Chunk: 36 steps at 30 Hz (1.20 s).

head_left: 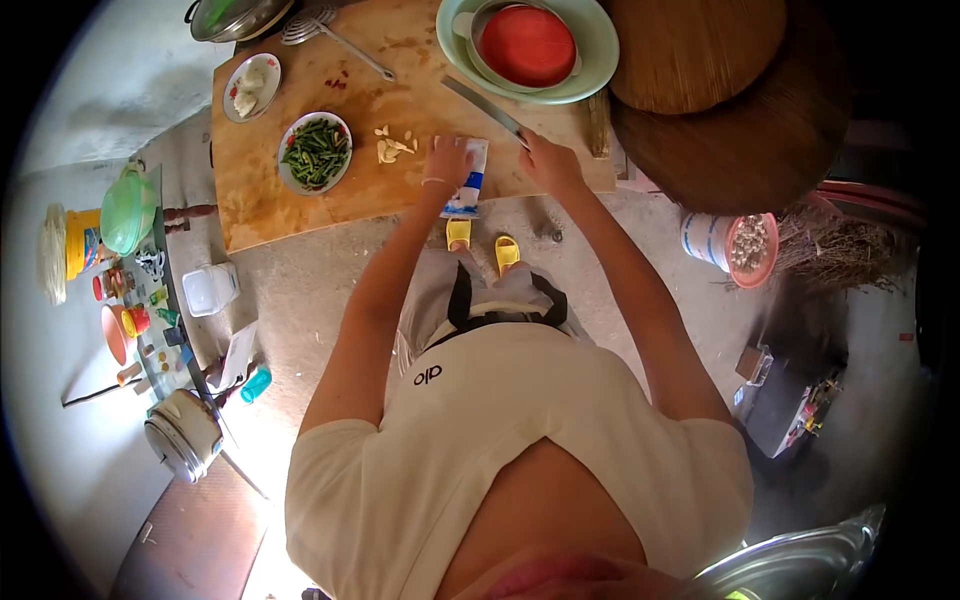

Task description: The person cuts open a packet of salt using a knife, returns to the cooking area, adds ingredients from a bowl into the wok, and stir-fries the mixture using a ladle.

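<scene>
My right hand (550,165) is closed round the handle of a kitchen knife (484,106). The long blade points up and left over the wooden table (270,215). My left hand (447,160) lies at the table's near edge, its fingers curled on a white and blue plastic packet (463,195), whose lower end reaches over the edge. Left of that hand, several peeled garlic pieces (393,148) lie loose on the wood. Further left stands a bowl of cut green vegetables (314,152), perhaps beans or peppers.
A small bowl with white food (252,88), a slotted skimmer (345,45) and small red bits (337,80) are at the back left. A green basin (600,45) holding a red-bottomed container stands at the back. Round wooden lids (730,150) are at the right.
</scene>
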Each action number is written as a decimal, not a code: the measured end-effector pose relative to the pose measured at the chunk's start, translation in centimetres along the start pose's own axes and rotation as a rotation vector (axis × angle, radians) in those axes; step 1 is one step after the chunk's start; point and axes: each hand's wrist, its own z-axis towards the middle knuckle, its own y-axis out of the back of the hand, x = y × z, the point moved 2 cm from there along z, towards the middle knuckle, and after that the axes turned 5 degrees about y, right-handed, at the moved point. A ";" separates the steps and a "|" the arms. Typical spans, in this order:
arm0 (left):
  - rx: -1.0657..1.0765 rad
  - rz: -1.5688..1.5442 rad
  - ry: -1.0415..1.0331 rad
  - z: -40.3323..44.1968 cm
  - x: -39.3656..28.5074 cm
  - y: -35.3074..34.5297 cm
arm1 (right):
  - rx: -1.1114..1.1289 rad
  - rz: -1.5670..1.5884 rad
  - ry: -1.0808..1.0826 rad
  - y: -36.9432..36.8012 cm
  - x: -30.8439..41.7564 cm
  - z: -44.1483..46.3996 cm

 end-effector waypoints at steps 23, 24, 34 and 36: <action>0.532 -0.394 -0.149 4.9 3.6 2.3 | 0.201 1.245 -0.725 -11.9 -2.2 1.3; 0.527 -0.463 -0.139 4.5 3.6 2.6 | 0.205 1.250 -0.726 -12.2 -2.2 1.8; 0.591 -0.529 -0.234 1.3 1.9 6.1 | -0.009 1.703 -0.591 -8.1 -0.4 0.0; 0.560 -0.727 -0.254 -0.8 0.0 8.3 | -0.118 1.808 -0.627 -4.5 0.0 -2.2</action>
